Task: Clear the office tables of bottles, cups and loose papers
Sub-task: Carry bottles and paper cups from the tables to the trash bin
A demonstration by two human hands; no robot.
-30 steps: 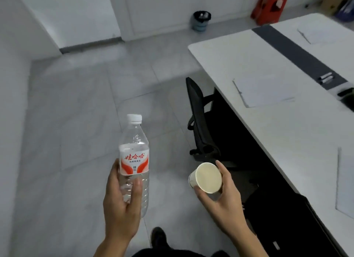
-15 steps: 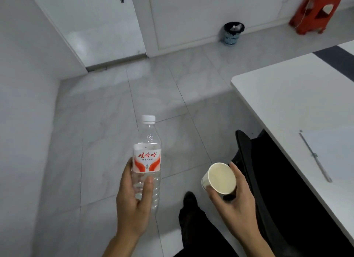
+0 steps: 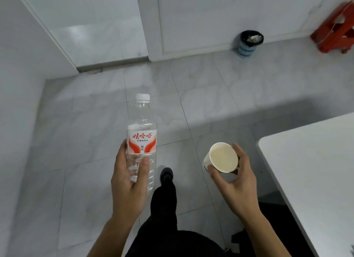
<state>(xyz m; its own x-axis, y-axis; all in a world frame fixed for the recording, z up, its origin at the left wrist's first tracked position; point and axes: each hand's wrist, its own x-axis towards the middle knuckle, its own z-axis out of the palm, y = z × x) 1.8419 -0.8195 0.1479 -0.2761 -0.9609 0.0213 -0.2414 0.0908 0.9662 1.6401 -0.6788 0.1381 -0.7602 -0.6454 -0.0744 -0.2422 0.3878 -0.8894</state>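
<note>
My left hand grips the lower half of a clear plastic water bottle with a white cap and a red and white label, held upright over the floor. To its right, my right hand holds a white paper cup, tilted with its mouth towards me; the inside looks empty. Both are carried in front of my body, left of the white table, whose corner shows at the right edge.
A blue bin with a black liner stands against the far wall. A red plastic stool is at the far right. A white door is at the upper left. My dark trouser leg and shoe are stepping over grey floor tiles.
The view has swung left and forward: the table with its papers and the black chair have slid out to the right. The bin and door are nearer. Both hands keep their hold.
</note>
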